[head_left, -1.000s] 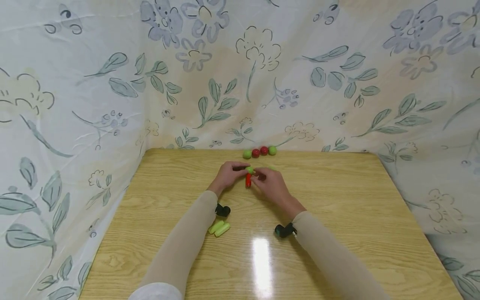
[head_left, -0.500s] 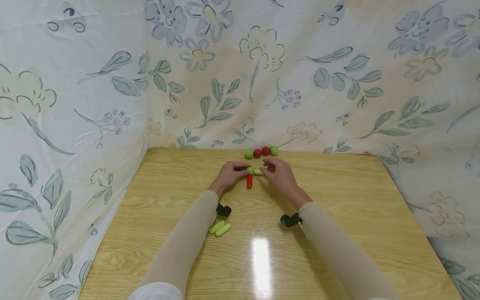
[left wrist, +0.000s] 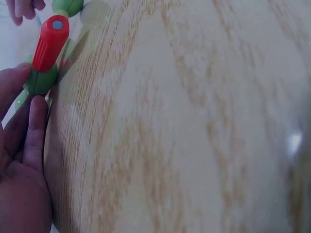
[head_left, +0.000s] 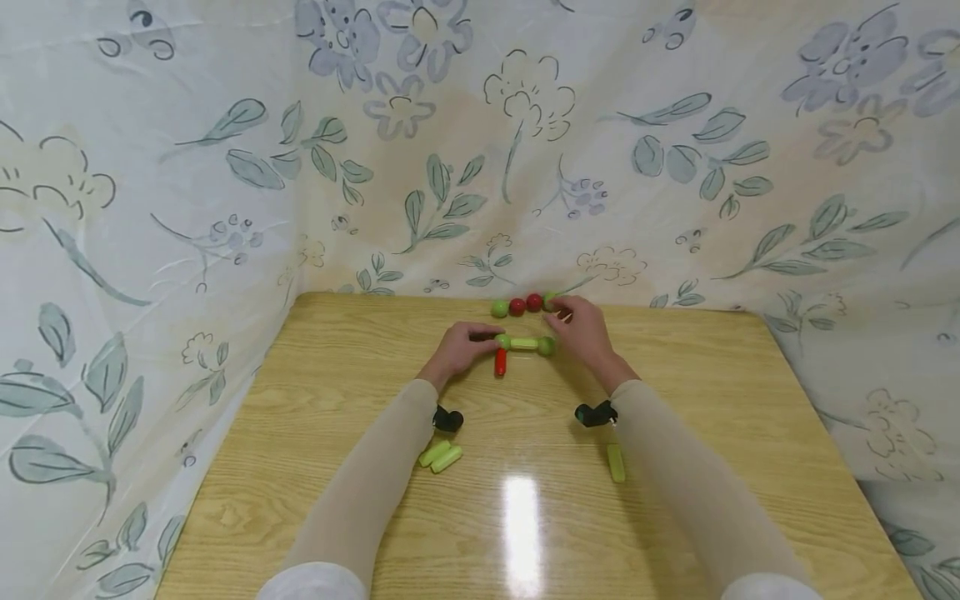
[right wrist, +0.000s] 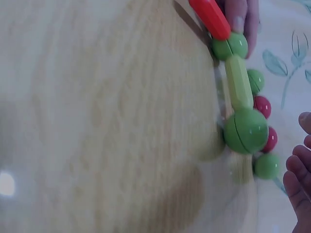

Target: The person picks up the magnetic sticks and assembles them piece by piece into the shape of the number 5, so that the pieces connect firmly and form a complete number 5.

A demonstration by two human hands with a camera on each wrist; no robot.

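From where I stand, the left hand (head_left: 463,347) pinches a green ball (head_left: 503,342); off it run a red rod (head_left: 501,362), toward the table's (head_left: 712,400) near edge, and a pale rod (head_left: 524,343) ending in a second green ball (head_left: 546,346); the right hand (head_left: 585,329), free, fingers loosely bent, hovers by the far-edge row of balls (head_left: 534,302).

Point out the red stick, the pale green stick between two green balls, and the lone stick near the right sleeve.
Red stick (left wrist: 50,44): left wrist view, mid-body.
Pale green stick (right wrist: 239,81): right wrist view, middle of its length.
Lone stick (head_left: 616,462): head view, middle of its length.
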